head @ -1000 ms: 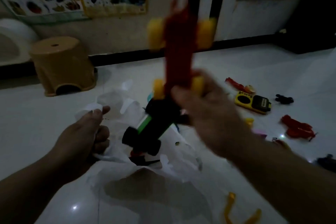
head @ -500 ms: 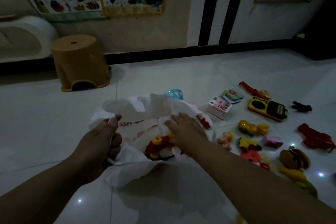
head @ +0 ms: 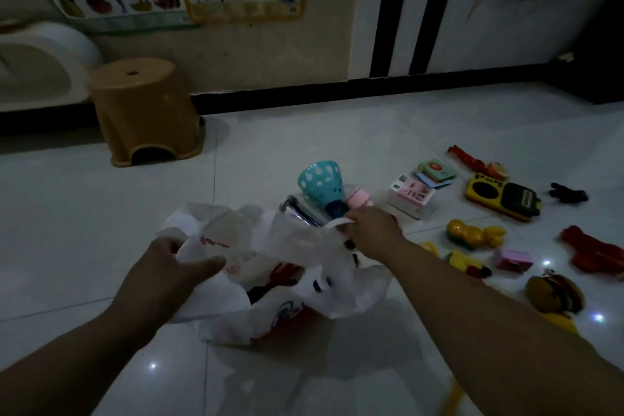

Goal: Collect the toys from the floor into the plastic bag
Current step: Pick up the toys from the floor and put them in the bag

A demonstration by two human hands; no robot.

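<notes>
A white plastic bag point(head: 297, 246) lies open on the tiled floor in front of me, with red and dark toys showing inside it. My left hand point(head: 175, 267) grips the bag's left rim. My right hand point(head: 368, 230) is closed on the bag's right handle, just in front of a blue dotted cone toy point(head: 320, 182) and a pink cup point(head: 360, 200). Several toys lie on the floor to the right: a yellow toy radio point(head: 499, 196), a pink-and-white box point(head: 410, 194), a yellow duck point(head: 472, 233), a red toy point(head: 594, 253) and a toy burger point(head: 553, 294).
A brown plastic stool point(head: 141, 111) stands at the back left by the wall. A beige basin point(head: 37, 64) sits left of it. Posters hang on the wall. A small black toy point(head: 569, 194) and flash cards point(head: 435, 170) lie at the far right.
The red-and-yellow toy my right hand held up has gone into the bag. That hand has since shifted right and closed on the bag's right handle. The left hand kept its hold.
</notes>
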